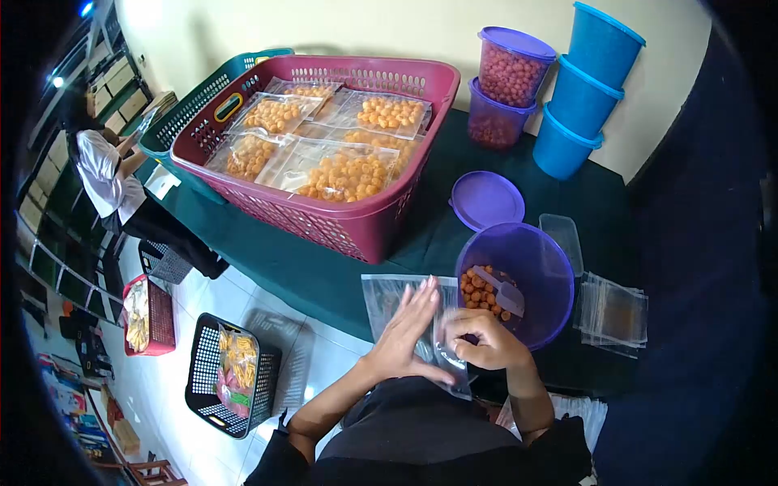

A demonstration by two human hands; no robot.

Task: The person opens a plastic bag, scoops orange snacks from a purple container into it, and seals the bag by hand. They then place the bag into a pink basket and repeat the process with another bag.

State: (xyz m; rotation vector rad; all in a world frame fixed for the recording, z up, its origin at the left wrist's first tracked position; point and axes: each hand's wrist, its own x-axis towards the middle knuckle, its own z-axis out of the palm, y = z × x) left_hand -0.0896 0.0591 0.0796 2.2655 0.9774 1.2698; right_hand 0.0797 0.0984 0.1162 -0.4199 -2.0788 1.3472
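A clear zip bag (379,293) hangs flat in front of my body at the table's near edge, with no snacks visible in it. My left hand (405,332) lies against the bag, its fingers stretched and spread. At the bag's right side my right hand (486,338) has its fingers curled in on the plastic; the fingertips are partly blurred. Just beyond the right hand stands an open purple tub (545,279). Orange ball snacks (478,293) cover part of its bottom, and a translucent scoop (507,296) rests on them.
A maroon basket (373,231) holds several filled bags. Purple tubs (504,113) and blue tubs (577,105) are stacked by the wall. A purple lid (488,200) and flat bags (614,312) lie on the table. Floor baskets (271,381) and another person (109,174) are left.
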